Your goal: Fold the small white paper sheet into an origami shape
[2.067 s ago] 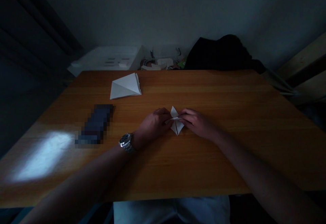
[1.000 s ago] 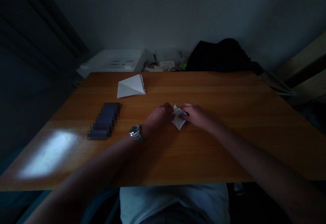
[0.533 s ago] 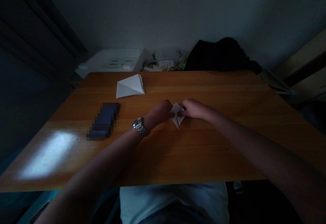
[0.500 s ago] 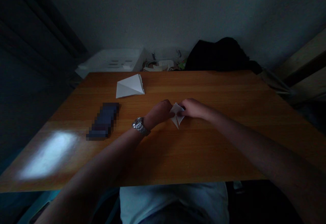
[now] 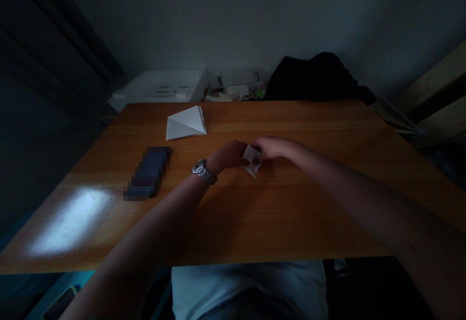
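Centrally in the head view, a small folded paper (image 5: 250,154) sits between the person's two hands, over the middle of a wooden table (image 5: 284,218). It is white, with a pointed end directed toward the person and a crease or slit running along that lower part. The left hand (image 5: 230,155) grips its left side, fingers drawn close together on the paper, the thumb on the near face. The right hand (image 5: 269,148) pinches the opposite side, its fingers likewise brought in narrow and its wrist bent; some fingertips of both hands are hidden behind the paper. Whether the paper touches the table cannot be told. A metal-banded watch (image 5: 204,172) circles the left wrist.

Farther back on the tabletop, left of the hands and well apart from them, lies a larger folded sheet (image 5: 187,123), also white, with several layers along its right edge. Nearer the person than that sheet is a dark pixelated object (image 5: 147,174), its details blurred out. A bright patch of light (image 5: 73,220) falls on the table's near left part. Beyond the far edge stand a white tray (image 5: 167,84), mixed clutter (image 5: 233,92) and a black cloth-like heap (image 5: 313,77).
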The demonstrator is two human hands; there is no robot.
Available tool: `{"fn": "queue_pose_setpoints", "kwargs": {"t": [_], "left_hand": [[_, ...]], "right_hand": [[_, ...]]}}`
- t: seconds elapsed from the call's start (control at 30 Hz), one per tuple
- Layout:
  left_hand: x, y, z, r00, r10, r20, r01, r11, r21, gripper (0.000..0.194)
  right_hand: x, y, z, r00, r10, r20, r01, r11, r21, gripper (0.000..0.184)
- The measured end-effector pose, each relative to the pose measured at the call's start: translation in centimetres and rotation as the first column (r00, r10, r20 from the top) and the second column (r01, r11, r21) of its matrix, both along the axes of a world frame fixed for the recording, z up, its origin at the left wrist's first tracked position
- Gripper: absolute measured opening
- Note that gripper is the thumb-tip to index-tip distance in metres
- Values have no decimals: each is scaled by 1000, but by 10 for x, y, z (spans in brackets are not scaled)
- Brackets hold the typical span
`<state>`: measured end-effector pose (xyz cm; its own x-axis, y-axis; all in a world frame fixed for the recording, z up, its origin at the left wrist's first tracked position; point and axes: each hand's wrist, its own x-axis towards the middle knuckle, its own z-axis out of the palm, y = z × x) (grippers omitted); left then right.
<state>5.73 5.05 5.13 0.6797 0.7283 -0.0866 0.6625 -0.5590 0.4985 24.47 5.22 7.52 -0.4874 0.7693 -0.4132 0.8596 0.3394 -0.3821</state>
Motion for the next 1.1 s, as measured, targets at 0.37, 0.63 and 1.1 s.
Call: {"fn": "queue_pose_setpoints", "kwargs": {"t": [0.37, 0.63, 1.1], "left_hand": [[6, 14, 4, 988, 99, -120, -94, 994, 48, 20], [2, 8, 4, 990, 118, -80, -115, 992, 49, 27], [2, 7, 2, 993, 42, -112, -33, 996, 81, 34]], "right_hand": [[-10, 18, 2, 986, -64, 156, 92, 979, -181, 34], [-7, 17, 0, 988, -114, 105, 141, 941, -309, 33], [-4, 3, 3, 991, -104, 78, 125, 928, -352, 25]]}}
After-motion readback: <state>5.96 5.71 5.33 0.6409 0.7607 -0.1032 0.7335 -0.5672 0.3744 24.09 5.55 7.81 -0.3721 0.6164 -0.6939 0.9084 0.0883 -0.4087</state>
